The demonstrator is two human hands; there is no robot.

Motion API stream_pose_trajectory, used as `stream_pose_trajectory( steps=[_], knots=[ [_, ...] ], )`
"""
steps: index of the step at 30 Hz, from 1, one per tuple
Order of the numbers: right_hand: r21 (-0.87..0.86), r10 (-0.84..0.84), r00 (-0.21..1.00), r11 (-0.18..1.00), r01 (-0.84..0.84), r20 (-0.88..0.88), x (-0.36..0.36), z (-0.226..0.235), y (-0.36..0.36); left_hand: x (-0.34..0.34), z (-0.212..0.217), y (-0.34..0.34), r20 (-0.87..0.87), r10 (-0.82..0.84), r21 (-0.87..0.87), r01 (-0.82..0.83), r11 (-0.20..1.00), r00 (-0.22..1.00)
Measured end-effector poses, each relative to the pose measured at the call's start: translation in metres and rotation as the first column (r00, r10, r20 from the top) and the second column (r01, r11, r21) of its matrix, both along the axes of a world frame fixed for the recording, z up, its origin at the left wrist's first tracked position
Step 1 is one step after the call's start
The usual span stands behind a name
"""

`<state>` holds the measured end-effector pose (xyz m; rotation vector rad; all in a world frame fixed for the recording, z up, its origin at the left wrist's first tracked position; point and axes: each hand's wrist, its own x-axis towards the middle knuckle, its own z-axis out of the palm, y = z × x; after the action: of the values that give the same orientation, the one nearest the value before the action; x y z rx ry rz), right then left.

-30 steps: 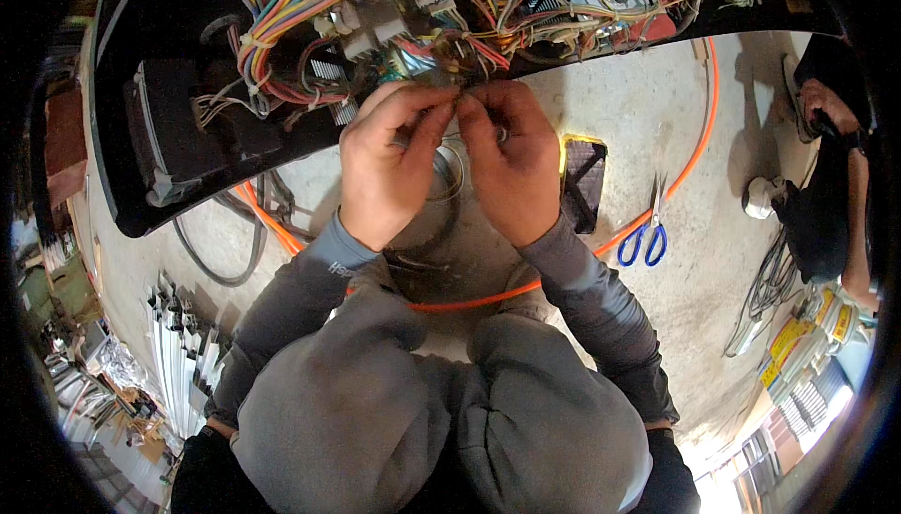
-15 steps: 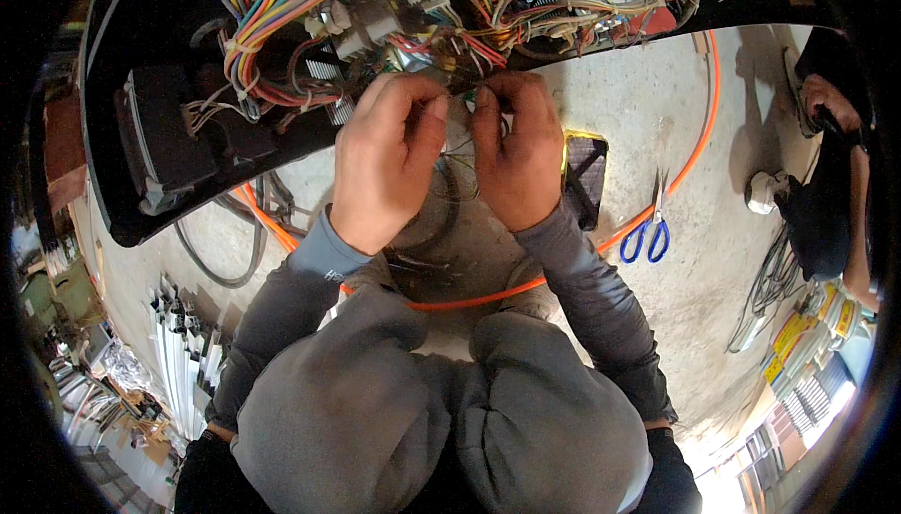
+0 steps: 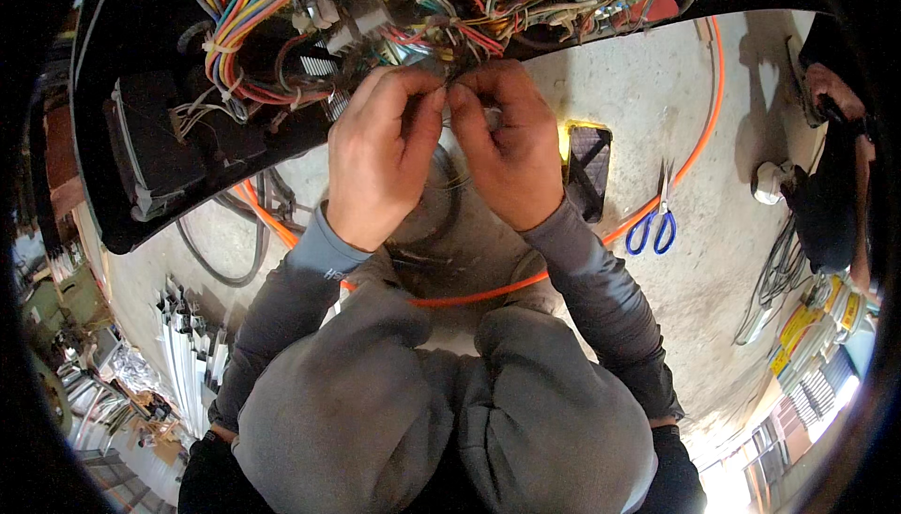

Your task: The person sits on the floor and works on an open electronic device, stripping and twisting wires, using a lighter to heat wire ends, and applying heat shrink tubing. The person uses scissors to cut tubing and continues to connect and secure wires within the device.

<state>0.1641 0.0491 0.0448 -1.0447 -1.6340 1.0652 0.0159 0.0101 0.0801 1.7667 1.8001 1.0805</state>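
Black housing point(image 3: 225, 171) is being crossed by coloured wires point(image 3: 225, 37); at its near edge, left hand point(image 3: 377, 159) and right hand point(image 3: 512, 153) are being held fingertip-to-fingertip, seemingly for steadiness; whether anything is being grasped cannot be told.

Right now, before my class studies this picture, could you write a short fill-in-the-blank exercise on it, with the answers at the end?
1. Near the wires, the left hand and right hand wear ____ gloves.
2. The scissors lie to the ____ of both hands.
3. Their handles are ____.
4. The long cord or hose on the floor is ____.

Missing words: no; right; blue; orange.
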Motion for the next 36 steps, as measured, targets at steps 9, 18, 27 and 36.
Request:
stream_pose_trajectory(
  steps=[9, 18, 27, 36],
  knots=[
    [-0.024, -0.079, 0.996, 0.997, 0.08, 0.031, -0.007, 0.006, -0.004, -0.002, 0.001, -0.001, -0.067, -0.013, 0.08, 0.018, 0.997, 0.998],
    [-0.139, -0.089, 0.996, 0.986, 0.088, -0.003, -0.011, 0.014, -0.013, -0.001, -0.006, -0.003, -0.05, 0.066, 0.131, -0.059, 0.99, 0.997],
    [-0.49, -0.191, 0.938, 0.871, 0.026, -0.289, -0.018, 0.004, -0.02, 0.003, -0.013, -0.012, 0.115, 0.169, -0.043, -0.165, 0.985, 0.979],
    [-0.263, -0.233, 0.965, 0.945, 0.195, -0.118, -0.019, 0.008, -0.024, 0.002, -0.014, -0.01, 0.247, 0.186, -0.102, -0.166, 0.981, 0.951]
  ],
)
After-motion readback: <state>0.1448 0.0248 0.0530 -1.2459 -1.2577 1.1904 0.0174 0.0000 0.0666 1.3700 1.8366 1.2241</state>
